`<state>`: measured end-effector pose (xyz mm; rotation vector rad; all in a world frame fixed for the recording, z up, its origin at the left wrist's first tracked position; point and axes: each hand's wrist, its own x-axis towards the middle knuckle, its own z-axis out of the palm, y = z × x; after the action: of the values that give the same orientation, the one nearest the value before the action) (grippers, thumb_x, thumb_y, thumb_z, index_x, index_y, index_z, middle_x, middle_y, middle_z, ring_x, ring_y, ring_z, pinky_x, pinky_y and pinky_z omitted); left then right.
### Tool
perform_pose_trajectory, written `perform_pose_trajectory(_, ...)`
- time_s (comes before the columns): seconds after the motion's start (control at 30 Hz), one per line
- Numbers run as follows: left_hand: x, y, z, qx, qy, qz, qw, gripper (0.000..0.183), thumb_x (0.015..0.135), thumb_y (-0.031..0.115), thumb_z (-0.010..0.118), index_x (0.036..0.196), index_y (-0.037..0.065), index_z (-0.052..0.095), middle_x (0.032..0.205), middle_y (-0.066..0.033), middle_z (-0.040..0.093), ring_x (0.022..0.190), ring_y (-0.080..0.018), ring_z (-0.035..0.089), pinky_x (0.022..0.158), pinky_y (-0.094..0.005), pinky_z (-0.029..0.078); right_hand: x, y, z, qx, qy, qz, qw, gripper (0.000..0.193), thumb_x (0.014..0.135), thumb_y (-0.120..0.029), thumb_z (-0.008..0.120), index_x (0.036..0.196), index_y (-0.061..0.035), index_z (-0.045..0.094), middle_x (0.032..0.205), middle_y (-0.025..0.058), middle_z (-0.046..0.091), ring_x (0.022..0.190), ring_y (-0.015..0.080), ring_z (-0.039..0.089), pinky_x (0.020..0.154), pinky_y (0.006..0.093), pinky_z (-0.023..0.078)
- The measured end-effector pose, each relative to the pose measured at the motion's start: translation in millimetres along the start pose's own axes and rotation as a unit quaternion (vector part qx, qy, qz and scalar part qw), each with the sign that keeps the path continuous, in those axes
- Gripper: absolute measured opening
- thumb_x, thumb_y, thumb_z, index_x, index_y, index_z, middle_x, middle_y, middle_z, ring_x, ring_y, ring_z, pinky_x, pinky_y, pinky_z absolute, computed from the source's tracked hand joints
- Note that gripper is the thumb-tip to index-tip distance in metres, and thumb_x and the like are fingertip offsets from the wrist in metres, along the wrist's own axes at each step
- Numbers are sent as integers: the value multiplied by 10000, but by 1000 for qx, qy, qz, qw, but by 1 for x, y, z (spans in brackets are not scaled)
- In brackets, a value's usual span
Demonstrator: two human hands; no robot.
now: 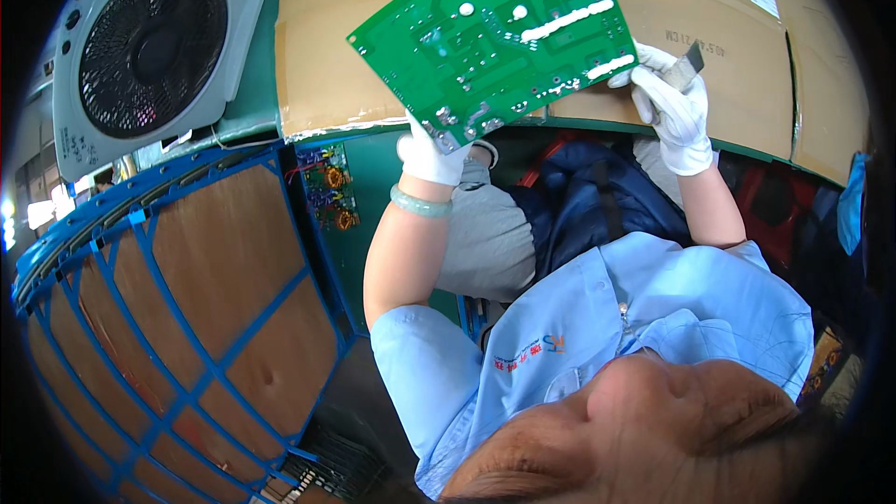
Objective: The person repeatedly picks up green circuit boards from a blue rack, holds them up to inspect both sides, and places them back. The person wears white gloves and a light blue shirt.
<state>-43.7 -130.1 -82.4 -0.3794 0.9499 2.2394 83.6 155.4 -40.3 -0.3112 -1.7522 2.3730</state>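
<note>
A large green circuit board (504, 47) is held up at a tilt above the cardboard-covered bench edge. White blobs and two white strips of filler mark the face turned toward me, among shiny solder points. In a white glove, my left hand (435, 157) is closed on the board's lower left corner; its fingers are mostly hidden behind the board. My right hand (674, 112), also gloved, grips a short flat grey tool (684, 71) with a dark slanted end. Fingertips of that hand touch the board's right edge.
Flattened cardboard (728, 28) covers the bench. A grey box fan (154, 47) stands at the far left. Below it is a blue metal frame with brown panels (243, 289). Small boards with copper coils (334, 177) lie beside my left arm.
</note>
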Motion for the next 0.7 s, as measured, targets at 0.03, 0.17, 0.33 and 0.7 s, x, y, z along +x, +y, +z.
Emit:
perform_pose_trajectory(0.03, 1, -1, 1, 4, -1, -1, 1000, 468, 978, 319, 460, 1372, 65, 442, 1367, -123, 505, 1236, -321, 495, 1027, -494, 408, 0, -1, -1, -3, 0, 5, 1000, 393, 910, -128, 561, 1232, 97, 572, 935, 165, 702, 478, 40, 410, 439, 184, 288)
perform_pose_trajectory(0.17, 6, -1, -2, 11, 1, -8, 1000, 467, 978, 316, 463, 1371, 65, 442, 1368, -121, 505, 1237, -319, 494, 1029, -493, 406, -1, -4, 0, -2, 2, 17, 1000, 382, 899, -140, 579, 1211, 80, 596, 918, 143, 703, 481, 43, 417, 435, 190, 294)
perform_pose_trajectory(0.33, 8, -2, -2, 17, 0, -12, 1000, 466, 977, 313, 467, 1371, 65, 442, 1368, -119, 505, 1239, -317, 493, 1031, -491, 403, -2, -4, 0, 3, 2, 20, 1000, 365, 894, -144, 587, 1188, 69, 617, 905, 126, 707, 486, 45, 431, 434, 194, 307)
perform_pose_trajectory(0.7, 3, -2, 2, 19, 8, -10, 1000, 464, 975, 306, 477, 1370, 66, 442, 1370, -114, 504, 1242, -313, 490, 1037, -488, 397, 4, 0, 1, 10, 24, 20, 999, 340, 918, -93, 562, 1213, 74, 597, 911, 145, 703, 501, 47, 450, 439, 188, 312)
